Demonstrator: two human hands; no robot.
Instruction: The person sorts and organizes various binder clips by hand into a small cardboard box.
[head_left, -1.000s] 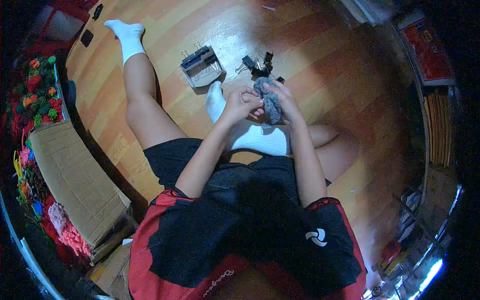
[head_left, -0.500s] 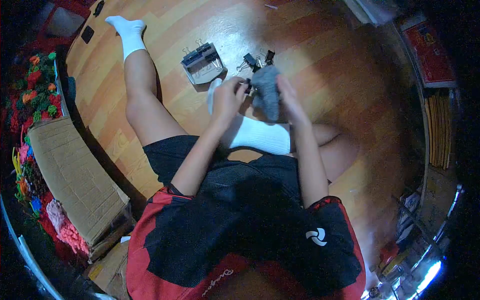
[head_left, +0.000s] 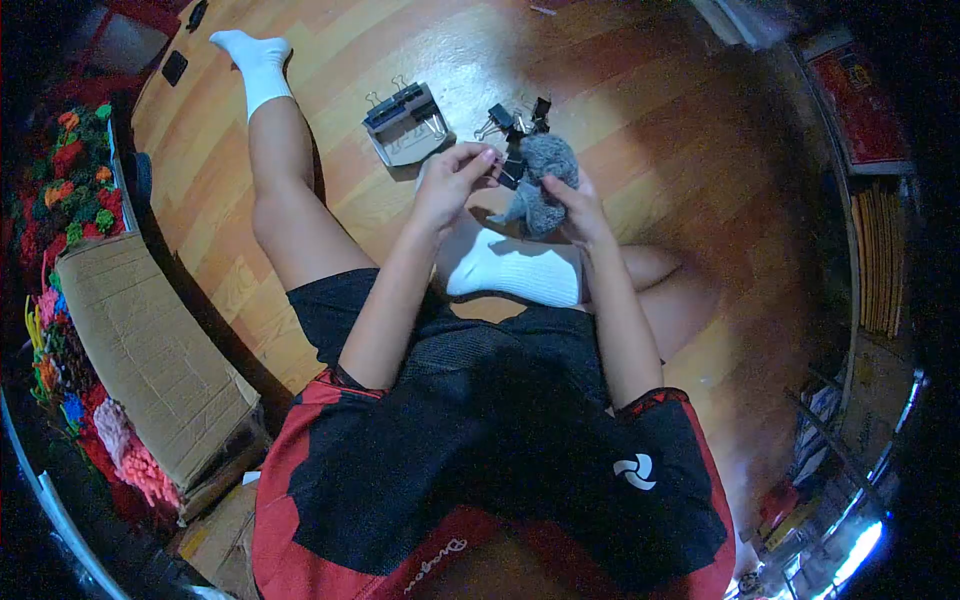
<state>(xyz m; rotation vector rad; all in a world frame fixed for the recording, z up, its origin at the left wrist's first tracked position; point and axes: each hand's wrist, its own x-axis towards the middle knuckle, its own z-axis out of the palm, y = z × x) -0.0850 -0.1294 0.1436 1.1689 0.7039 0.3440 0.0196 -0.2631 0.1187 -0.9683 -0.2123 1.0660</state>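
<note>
My left hand pinches a black binder clip by its wire handle, thumb and fingertip pressed together. A fuzzy grey cloth is bunched up in my right hand, with the thumb across its front and one end hanging toward the left. Cloth and clip are close together in front of me, over my bent leg with its white sock. Just beyond them, several black binder clips lie loose on the floor. A small light-coloured box to the left has more clips along its far edge.
Wooden flooring surrounds my legs. On the left lie a cardboard box and a heap of colourful yarn-like pieces. Along the right side stand a red box and a stack of brown boards. A dark flat object lies far left.
The grey cloth, spread out and blurred before, is now bunched in my right hand, its fingers curled round it. The held clip now shows more clearly, a little further right.
</note>
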